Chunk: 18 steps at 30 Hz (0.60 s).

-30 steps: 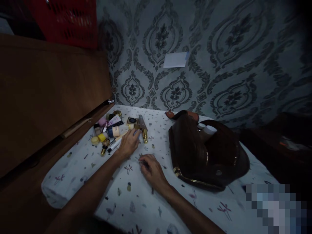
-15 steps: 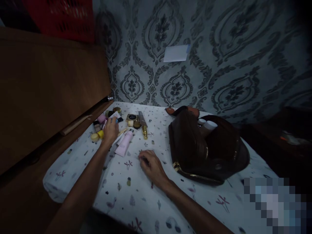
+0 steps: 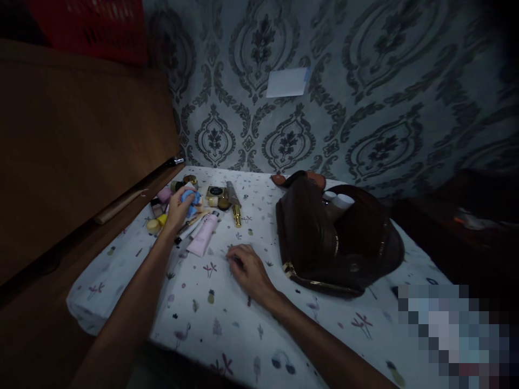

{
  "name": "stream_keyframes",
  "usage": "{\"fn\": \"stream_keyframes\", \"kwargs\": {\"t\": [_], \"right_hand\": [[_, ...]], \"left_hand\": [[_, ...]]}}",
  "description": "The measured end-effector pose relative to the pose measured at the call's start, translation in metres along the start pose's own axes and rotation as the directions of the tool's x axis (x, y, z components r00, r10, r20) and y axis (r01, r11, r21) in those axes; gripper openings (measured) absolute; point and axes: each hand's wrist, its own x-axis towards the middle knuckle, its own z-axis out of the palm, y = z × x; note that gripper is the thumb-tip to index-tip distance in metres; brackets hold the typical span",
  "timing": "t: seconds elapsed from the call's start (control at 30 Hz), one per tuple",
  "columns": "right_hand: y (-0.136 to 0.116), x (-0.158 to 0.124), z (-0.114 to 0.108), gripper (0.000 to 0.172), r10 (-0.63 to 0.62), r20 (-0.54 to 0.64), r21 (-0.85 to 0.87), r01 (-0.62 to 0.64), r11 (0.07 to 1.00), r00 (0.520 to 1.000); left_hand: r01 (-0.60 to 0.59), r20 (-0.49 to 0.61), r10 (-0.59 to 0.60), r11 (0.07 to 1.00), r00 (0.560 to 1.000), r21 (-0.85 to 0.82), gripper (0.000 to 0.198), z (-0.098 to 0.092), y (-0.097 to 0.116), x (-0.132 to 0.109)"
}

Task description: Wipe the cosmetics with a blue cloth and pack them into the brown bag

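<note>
The left hand [image 3: 175, 209], farther left than a second ago, has its fingers closed on a blue thing [image 3: 190, 196] by the makeup [image 3: 205, 231], the right hand [image 3: 248, 270] half-curled, its hold unclear, on printed cloth [image 3: 231, 308] before patterned wallpaper [image 3: 287, 143].

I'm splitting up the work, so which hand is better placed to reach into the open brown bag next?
Probably the right hand: it is nearer the brown bag and seems to hold nothing, while the left hand holds a blue item over by the cosmetics.

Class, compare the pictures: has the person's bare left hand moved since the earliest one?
Yes: the left hand has moved left, farther from the dark-brown, leather-like bag.
</note>
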Motion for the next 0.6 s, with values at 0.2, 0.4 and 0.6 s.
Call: {"fn": "stream_keyframes", "kwargs": {"t": [0.2,0.4,0.6], "right_hand": [[-0.002,0.000,-0.001,0.021,0.004,0.008,-0.003,-0.004,1.000,1.000],[-0.002,0.000,-0.001,0.021,0.036,0.005,-0.007,-0.036,0.999,0.999],[-0.001,0.000,0.000,0.023,0.038,-0.010,-0.019,-0.038,0.999,0.999]], "left_hand": [[-0.115,0.275,0.066,0.980,0.959,0.165,0.017,0.013,0.016,-0.013],[-0.181,0.320,0.106,0.960,0.942,0.215,0.016,0.026,0.026,-0.020],[0.260,0.480,-0.103,0.925,0.871,-0.275,0.038,0.038,0.036,-0.023]]}}
